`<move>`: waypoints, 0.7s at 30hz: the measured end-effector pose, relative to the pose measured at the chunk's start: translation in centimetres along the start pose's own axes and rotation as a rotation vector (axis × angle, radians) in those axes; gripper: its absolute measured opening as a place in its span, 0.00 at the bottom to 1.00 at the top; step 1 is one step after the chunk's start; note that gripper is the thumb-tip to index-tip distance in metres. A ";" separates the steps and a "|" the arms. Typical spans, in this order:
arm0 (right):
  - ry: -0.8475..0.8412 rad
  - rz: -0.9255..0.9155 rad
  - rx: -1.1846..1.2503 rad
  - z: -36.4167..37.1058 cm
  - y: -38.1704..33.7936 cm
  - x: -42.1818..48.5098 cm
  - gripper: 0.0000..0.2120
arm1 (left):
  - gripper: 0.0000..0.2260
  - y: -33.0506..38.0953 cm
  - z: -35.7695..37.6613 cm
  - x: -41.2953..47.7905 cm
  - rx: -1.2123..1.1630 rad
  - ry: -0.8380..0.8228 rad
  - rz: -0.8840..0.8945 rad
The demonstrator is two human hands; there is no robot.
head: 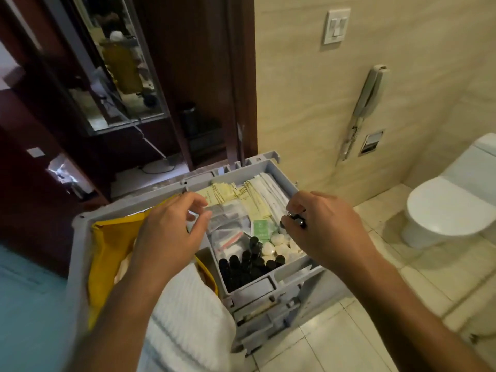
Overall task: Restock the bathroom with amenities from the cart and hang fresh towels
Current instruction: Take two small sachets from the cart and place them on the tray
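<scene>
A grey housekeeping cart [77, 237] stands in the doorway. Its top tray [271, 284] holds small dark bottles [241, 267], round white soaps [271, 247], clear plastic packets [228, 232], yellow paper sachets [222, 193] and a green packet [261, 229]. My left hand [171, 232] hovers over the clear packets with fingers curled and apart, holding nothing. My right hand [324, 232] is closed on a small dark bottle [298, 220] above the soaps. A folded white towel [188, 318] lies in the cart's yellow bag [107, 253] under my left forearm.
A white toilet [445, 208] stands at the right on the pale tiled floor [349, 339]. A wall phone [370, 92] and a light switch [336, 25] are on the beige wall. A dark wooden door frame [241, 76] rises behind the cart.
</scene>
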State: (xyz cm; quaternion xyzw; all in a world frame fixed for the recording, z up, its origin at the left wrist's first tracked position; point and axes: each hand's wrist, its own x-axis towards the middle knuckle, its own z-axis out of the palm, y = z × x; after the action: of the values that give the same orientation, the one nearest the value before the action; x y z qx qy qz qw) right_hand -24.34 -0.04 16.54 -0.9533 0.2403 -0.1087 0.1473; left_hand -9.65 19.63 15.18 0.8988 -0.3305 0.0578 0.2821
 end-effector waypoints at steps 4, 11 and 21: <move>-0.049 0.007 -0.003 2.8 0.9 2.7 0.12 | 0.08 -3.0 2.2 1.8 0.003 -0.026 -0.052; -0.167 -0.005 0.066 9.4 4.2 8.7 0.12 | 0.07 -6.3 8.4 4.7 0.003 -0.080 -0.198; -0.342 -0.090 0.269 17.6 5.4 21.8 0.09 | 0.09 -9.5 16.5 13.8 0.095 -0.070 -0.413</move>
State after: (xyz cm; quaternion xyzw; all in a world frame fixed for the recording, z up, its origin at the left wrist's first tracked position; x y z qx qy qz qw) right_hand -3.00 -11.26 1.24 -0.9394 0.1522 0.0170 0.3067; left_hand 5.63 8.75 0.98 0.9612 -0.1460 -0.0170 0.2335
